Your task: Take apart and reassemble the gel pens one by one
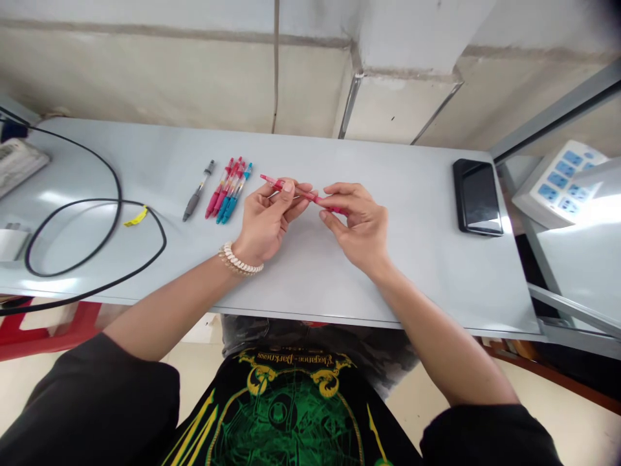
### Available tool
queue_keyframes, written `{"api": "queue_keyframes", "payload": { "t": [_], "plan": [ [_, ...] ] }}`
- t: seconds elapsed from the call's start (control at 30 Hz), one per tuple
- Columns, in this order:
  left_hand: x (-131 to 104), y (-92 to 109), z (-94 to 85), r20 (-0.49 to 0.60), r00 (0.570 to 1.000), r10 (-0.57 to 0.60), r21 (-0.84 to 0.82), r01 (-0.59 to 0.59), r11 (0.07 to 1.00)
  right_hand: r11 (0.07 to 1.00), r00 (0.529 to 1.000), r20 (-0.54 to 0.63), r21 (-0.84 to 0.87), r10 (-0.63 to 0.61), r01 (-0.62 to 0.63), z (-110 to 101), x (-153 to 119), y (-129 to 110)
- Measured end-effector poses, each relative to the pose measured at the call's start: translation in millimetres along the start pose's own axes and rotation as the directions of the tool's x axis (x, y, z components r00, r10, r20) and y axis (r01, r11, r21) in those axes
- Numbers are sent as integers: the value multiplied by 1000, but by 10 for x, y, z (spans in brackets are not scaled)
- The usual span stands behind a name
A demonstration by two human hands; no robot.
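Observation:
A red click pen point(270, 182) is held level between my two hands above the table. My left hand point(266, 223) is closed around its clear barrel, with the red clip end poking out to the left. The fingers of my right hand point(363, 228) pinch the red grip end and partly hide it. Whether the pen's two parts are joined or apart I cannot tell. Left of my hands lie several pens side by side: red pens point(224, 189), blue pens point(235, 195) and, a little apart, one grey pen point(198, 191).
A black phone-like device point(479, 197) lies at the table's right end, near a white power strip point(563, 184). A black cable point(119, 188) with a yellow tag point(136, 216) loops over the left side, by a white plug adapter point(13, 242). A wall point(194, 77) backs the table point(417, 272).

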State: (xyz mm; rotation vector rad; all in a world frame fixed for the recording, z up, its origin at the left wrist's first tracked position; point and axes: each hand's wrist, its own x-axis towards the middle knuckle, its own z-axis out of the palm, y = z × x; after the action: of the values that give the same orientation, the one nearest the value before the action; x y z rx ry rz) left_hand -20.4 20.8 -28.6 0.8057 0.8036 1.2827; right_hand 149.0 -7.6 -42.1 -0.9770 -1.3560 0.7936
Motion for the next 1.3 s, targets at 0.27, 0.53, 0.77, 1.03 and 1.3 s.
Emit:
{"api": "queue_keyframes", "payload": {
  "t": [0.27, 0.53, 0.77, 1.03, 1.3],
  "plan": [
    [2, -9, 9, -29, 999, -24, 31, 25, 999, 1000, 1000, 0, 12, 4, -4, -6, -3, 3],
    [-3, -1, 10, -1, 999, -34, 9, 34, 999, 1000, 1000, 21, -8, -15, 15, -3, -23, 41],
    [7, 6, 10, -8, 999, -40, -6, 40, 999, 980, 989, 45, -133, -143, 148, -10, -36, -5],
    [4, 27, 7, -15, 999, -28, 49, 29, 998, 941, 974, 68, -252, -214, 225, 24, -55, 65],
    [184, 135, -141, -131, 989, -69, -92, 57, 994, 925, 981, 60, -326, -187, 196, -118, -14, -142]
  ]
}}
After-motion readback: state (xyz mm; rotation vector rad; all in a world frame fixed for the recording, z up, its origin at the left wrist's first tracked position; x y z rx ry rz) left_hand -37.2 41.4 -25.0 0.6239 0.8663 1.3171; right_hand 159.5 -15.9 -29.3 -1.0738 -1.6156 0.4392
